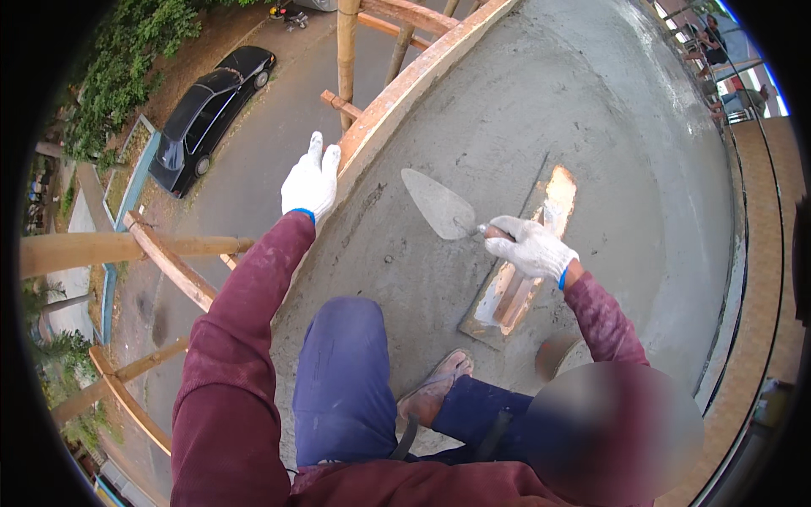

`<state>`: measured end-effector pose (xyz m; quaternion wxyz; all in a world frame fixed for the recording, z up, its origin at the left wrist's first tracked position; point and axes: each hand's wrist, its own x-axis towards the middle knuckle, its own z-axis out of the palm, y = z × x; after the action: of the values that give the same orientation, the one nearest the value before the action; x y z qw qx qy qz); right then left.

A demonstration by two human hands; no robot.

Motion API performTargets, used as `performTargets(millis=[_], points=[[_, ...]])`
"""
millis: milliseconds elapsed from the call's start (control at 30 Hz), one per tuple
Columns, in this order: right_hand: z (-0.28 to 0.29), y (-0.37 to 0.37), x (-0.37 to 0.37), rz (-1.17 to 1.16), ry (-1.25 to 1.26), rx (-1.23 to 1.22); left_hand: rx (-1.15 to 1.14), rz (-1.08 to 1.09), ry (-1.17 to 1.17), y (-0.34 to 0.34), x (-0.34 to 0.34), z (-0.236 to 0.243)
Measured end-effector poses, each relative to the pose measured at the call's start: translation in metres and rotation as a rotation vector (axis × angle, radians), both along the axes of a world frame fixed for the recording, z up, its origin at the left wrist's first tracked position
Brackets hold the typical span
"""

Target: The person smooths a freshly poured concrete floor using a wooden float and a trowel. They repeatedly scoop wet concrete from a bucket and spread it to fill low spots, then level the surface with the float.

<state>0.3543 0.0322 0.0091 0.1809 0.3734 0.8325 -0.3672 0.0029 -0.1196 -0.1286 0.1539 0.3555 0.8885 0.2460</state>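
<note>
Right hand [534, 248]: fingers wrapped round handle of pointed trowel [438, 204], blade over grey cement [650, 203]; contact unclear. Left hand [311, 182]: fingers loosely extended, nothing seen in grip, beside timber edge board [414, 89]; touch uncertain. Float [559, 194] lies on cement, beneath right hand. Step looks like trowelling the surface near the board. Next stroke would call for a low, flat blade and steady balance. Beyond board: black car [209, 118] below.
</note>
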Motion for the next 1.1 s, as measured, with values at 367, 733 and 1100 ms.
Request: performTargets(millis=[367, 733, 1100], points=[[-0.036, -0.02, -0.088, 0.216, -0.215, 0.143, -0.002, 0.018, 0.027, -0.007, 0.003, -0.008], [-0.047, -0.012, -0.109, 0.258, -0.322, 0.197, -0.011, 0.01, -0.012, 0.0, 0.007, 0.002], [-0.057, -0.045, -0.107, 0.159, -0.2, 0.207, -0.068, 0.011, -0.089, -0.01, -0.003, 0.002]])
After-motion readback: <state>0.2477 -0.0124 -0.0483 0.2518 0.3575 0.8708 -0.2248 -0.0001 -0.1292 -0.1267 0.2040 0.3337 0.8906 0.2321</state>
